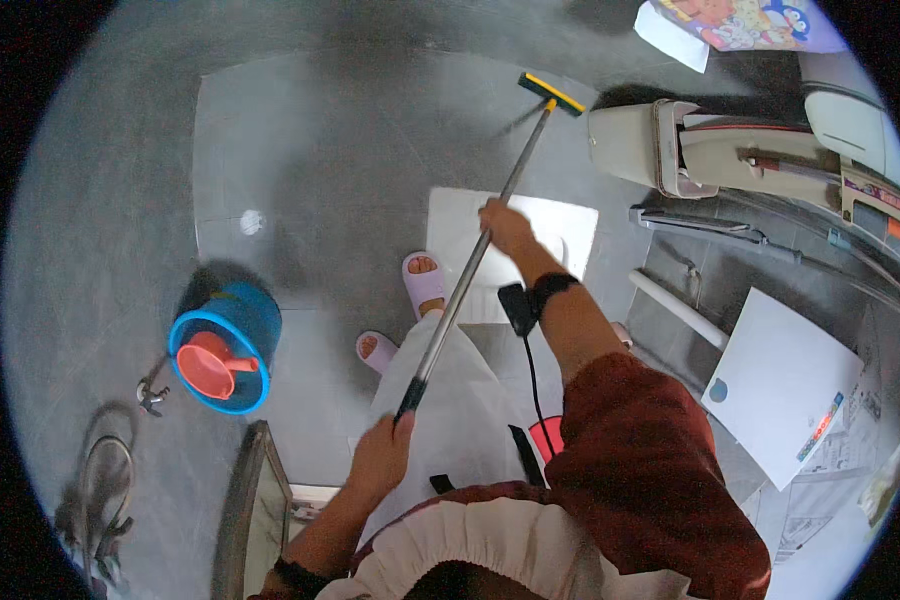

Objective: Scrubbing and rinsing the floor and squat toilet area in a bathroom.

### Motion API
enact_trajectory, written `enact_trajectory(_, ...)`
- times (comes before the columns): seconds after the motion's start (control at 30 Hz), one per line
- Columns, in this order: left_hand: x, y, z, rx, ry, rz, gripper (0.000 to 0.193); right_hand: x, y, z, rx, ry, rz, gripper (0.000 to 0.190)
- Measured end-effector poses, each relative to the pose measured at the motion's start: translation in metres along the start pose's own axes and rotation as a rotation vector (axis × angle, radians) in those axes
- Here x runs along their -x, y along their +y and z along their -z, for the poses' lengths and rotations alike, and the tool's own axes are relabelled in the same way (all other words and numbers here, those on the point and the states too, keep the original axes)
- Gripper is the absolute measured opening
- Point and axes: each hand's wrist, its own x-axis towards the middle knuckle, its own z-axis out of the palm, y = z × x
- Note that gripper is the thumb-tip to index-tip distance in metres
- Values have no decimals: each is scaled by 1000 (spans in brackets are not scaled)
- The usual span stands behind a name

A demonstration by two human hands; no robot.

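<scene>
A long-handled floor brush (pixel 461 289) with a metal pole slants across the middle of the view. My left hand (pixel 381 456) is closed around the black grip at its lower end. Higher on the pole, my right hand (pixel 506 225) grips the bare metal. The yellow and dark green brush head (pixel 551 94) is at the far end, beside a beige bin (pixel 622 150); whether it touches the surface behind it I cannot tell. Beneath my right forearm lies a white squat toilet (pixel 454 217), partly hidden by the arm and pole.
A blue bucket (pixel 259 322) holding a red dipper (pixel 206 367) stands at the left, near a wall tap (pixel 152 397) and a hose (pixel 131 469). An open door edge (pixel 259 502) is at lower left. Pipes (pixel 679 309) and a white board (pixel 784 390) are on the right.
</scene>
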Motion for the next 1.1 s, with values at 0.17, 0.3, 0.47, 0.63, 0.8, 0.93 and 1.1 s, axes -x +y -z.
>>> enact_trajectory(0.17, 117, -146, -45, -552, -45, -626, 27, 72, -140, -91, -100, -276, 122, 10)
enact_trajectory(0.3, 118, -68, 10, 104, -200, 496, 47, 50, -123, -70, -64, -278, 72, 13)
enact_trajectory(0.47, 17, -22, 11, 69, -58, 28, 48, -14, -19, 17, -26, -80, -70, 13)
enact_trajectory(0.63, 39, -22, 47, -255, 40, -208, 35, -49, -63, 7, 70, -92, 116, 12)
enact_trajectory(0.8, 145, -108, 37, 188, 61, 259, 31, -58, -244, -10, -282, -309, 319, 16)
enact_trajectory(0.93, 144, -55, 92, 631, 54, 659, 37, -61, -237, -8, -300, -184, 298, 12)
enact_trajectory(1.1, 48, 1, 124, -122, 64, 278, 40, -53, -109, 23, -168, 114, 35, 13)
